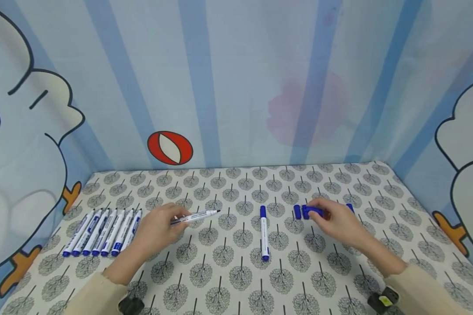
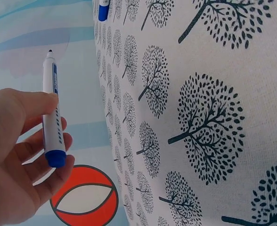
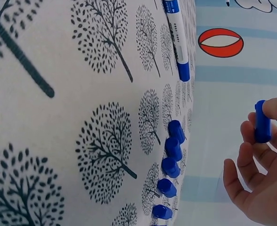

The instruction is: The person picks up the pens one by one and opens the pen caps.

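Observation:
Between thumb and fingers, my left hand (image 1: 161, 229) holds an uncapped whiteboard marker (image 2: 53, 108), white with a blue end and a dark tip pointing away from the palm. My right hand (image 1: 337, 221) pinches a blue marker cap (image 3: 263, 123) above the cloth. Below that hand several loose blue caps (image 3: 170, 167) lie in a row, partly hidden by it in the head view. One capped marker (image 1: 264, 236) lies between the hands, its blue cap toward the back. Left of my left hand, several uncapped markers (image 1: 102, 232) lie side by side, tips toward the back.
A cloth with a tree print (image 1: 240, 271) covers the table. Behind it hangs a striped blue curtain (image 1: 236, 87) with cartoon figures and a red and white ball shape (image 1: 170, 148). Both wrists carry dark straps.

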The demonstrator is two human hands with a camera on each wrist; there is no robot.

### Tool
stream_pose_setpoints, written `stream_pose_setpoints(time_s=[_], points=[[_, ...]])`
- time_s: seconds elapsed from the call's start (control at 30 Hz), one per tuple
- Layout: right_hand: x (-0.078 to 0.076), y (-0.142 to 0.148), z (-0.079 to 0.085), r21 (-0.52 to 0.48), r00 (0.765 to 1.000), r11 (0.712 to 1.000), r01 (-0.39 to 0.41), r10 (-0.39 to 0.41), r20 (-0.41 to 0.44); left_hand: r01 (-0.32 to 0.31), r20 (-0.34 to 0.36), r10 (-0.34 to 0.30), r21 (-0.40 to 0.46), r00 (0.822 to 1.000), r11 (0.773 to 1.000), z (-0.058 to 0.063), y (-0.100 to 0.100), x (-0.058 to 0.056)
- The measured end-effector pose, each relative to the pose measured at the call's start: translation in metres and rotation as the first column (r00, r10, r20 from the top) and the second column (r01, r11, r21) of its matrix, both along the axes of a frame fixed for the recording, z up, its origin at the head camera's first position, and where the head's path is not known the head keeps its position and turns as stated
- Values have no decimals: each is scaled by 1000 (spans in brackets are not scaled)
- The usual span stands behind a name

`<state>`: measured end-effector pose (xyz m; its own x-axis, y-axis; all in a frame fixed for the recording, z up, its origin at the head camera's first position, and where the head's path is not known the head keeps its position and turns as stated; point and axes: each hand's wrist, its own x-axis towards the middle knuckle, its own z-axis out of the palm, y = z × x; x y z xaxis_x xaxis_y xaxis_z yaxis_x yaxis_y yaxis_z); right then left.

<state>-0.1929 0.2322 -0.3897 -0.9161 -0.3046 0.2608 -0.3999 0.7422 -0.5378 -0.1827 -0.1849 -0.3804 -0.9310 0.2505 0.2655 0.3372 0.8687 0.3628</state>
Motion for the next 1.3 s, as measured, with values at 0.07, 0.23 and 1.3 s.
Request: stream_pose_setpoints(time_s=[0.07,0.23,1.3], points=[[1,1,0,-5,1000,1000,-3,3,8,-20,24,20,-12,1000,1000,0,-1,1],[1,3,0,-1,1000,1000,-4,4,-2,-55,54,57,-34,997,998,0,-4,1],[5,9,-1,43,987,997,57,-49,-151,-240,146,246,-59,958,969,5,-42,7]])
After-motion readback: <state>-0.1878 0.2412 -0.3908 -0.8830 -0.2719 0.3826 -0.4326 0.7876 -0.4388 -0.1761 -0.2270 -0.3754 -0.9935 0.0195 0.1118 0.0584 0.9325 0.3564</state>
